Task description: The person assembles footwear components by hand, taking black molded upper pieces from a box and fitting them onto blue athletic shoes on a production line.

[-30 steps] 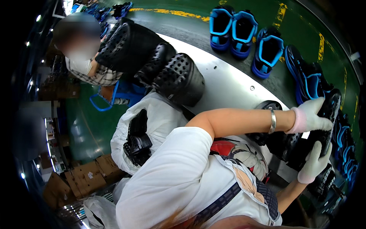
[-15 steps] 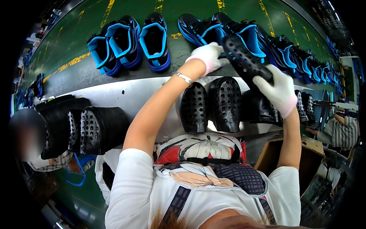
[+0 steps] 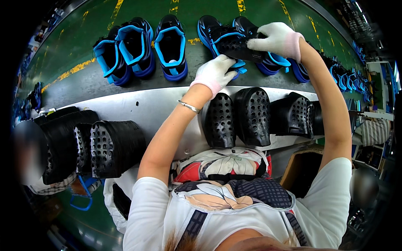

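My right hand, in a white glove, grips the end of a black shoe insert punched with round holes. The insert lies slanted over the opening of a black and blue sports shoe, its far end partly inside. My left hand, also gloved, closes its fingers at the heel of that shoe, by the bright blue collar. Just beyond the insert stands another such shoe, partly hidden by my right hand.
Several shoes stand to the left on the dark green belt, and more line up to the right. On the silver ledge are stacks of black perforated inserts. A cardboard box sits below right. People are nearby at both sides.
My right hand has moved up and away from me, tilting the insert over the shoe. My left hand has drawn back slightly toward me to the shoe's heel.
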Motion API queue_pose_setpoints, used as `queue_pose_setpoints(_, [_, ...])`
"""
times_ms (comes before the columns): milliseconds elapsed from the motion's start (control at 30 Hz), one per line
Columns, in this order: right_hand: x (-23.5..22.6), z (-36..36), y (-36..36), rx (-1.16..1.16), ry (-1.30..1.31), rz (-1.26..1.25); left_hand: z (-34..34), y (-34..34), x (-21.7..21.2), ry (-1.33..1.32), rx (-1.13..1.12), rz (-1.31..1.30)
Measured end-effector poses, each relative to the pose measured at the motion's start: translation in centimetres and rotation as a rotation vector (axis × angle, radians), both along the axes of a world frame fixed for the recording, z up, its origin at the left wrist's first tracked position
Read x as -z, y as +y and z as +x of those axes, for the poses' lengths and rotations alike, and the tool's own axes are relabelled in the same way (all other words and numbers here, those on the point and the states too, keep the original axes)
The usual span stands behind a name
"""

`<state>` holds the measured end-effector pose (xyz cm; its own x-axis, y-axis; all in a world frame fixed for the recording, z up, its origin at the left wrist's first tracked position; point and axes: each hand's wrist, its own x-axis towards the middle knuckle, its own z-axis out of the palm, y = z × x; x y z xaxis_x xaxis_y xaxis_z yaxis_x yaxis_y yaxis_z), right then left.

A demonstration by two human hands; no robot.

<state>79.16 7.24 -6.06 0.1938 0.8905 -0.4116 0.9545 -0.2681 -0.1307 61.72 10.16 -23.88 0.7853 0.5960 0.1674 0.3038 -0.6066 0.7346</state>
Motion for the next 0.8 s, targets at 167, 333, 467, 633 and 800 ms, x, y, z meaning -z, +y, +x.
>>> queue_pose_setpoints(167, [2.2, -0.6, -0.1, -0.006, -0.097, 0.031, 1.6, -0.1, 0.0, 0.131, 0.015, -0.056])
queue_pose_setpoints(333, [7.4, -4.0, 2.5, 0.044, -0.148, 0.099, 2.6, 1.6, -1.4, 0.478, 0.118, -0.154])
queue_pose_setpoints(467, [9.5, -4.8, 4.1, 0.113, -0.124, 0.023, 3.4, 2.3, -2.8, 0.639, 0.178, -0.191])
queue_pose_setpoints(633, [8.6, -4.4, 5.0, 0.091, -0.072, -0.145, 4.0, 2.5, -1.6, 0.722, 0.225, -0.085])
queue_pose_setpoints(800, [10.9, -4.3, 4.3, 0.194, 0.008, -0.014, 3.6, 2.5, -1.6, 0.678, 0.195, -0.093])
